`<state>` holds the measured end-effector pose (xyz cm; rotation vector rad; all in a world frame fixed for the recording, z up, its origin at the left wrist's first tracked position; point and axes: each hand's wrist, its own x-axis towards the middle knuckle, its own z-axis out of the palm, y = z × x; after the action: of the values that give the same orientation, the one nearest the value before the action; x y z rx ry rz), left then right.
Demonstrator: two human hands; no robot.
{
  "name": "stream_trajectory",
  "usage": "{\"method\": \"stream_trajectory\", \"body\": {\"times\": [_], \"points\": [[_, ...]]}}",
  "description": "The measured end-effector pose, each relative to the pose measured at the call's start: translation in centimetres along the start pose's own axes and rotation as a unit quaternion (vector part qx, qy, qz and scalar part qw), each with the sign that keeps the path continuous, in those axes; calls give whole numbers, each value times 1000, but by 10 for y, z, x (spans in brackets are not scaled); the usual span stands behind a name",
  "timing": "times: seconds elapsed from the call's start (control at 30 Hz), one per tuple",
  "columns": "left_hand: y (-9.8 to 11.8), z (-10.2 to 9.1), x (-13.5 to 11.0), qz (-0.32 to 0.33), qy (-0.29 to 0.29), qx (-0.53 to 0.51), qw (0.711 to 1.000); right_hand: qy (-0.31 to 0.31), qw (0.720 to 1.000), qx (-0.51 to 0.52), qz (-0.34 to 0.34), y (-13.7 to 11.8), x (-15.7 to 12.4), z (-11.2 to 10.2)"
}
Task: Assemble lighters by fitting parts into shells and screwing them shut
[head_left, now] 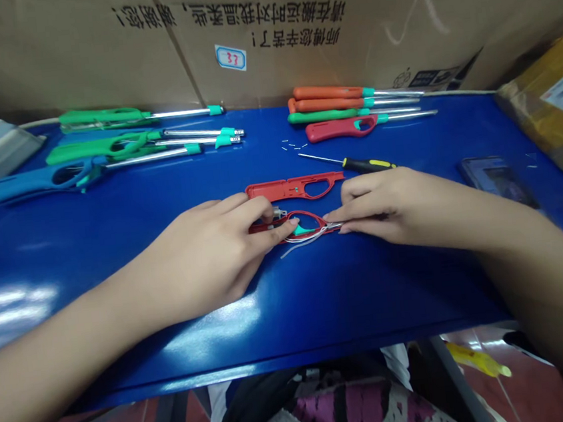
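Note:
In the head view, an opened red gas lighter (321,219) lies in front of me, its inside showing. A green trigger (304,230) sits in its loop, and thin white wires (294,240) hang out beside it. My left hand (219,244) presses thumb and fingers onto the handle part, hiding much of it. With thumb and fingertips, my right hand (382,208) pinches the front end, where a bit of metal (334,225) shows. Just beyond lies the other red shell half (286,188), apart from the opened lighter. A small metal-like piece (278,212) shows by the left fingers.
Several green and blue lighters (104,148) lie back left; orange, green and red ones (340,129) lie back right. A black-and-yellow screwdriver (367,164) rests near small pins (295,145). A cardboard box (263,38) stands behind the blue table (322,307). A dark phone-like object (497,181) lies right.

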<state>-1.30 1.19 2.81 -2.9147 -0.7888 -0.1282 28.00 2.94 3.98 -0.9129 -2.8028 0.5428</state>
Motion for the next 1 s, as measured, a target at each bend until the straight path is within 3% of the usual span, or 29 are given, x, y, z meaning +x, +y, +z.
{"method": "stream_trajectory", "body": {"times": [0.17, 0.37, 0.5, 0.73, 1.0], "points": [[-1, 0, 0, 5, 2, -9, 1000, -9, 1000, -14, -5, -4, -1, -2], [-2, 1, -1, 12, 6, -14, 1000, 41, 998, 30, 44, -5, 5, 3], [0, 0, 0, 10, 3, -8, 1000, 40, 997, 56, 39, -7, 5, 3], [-1, 1, 0, 7, 1, -22, 1000, 21, 999, -12, 25, -7, 1, 2], [0, 1, 1, 1, -8, -32, 999, 37, 998, -16, 39, -16, 3, 5]]}}
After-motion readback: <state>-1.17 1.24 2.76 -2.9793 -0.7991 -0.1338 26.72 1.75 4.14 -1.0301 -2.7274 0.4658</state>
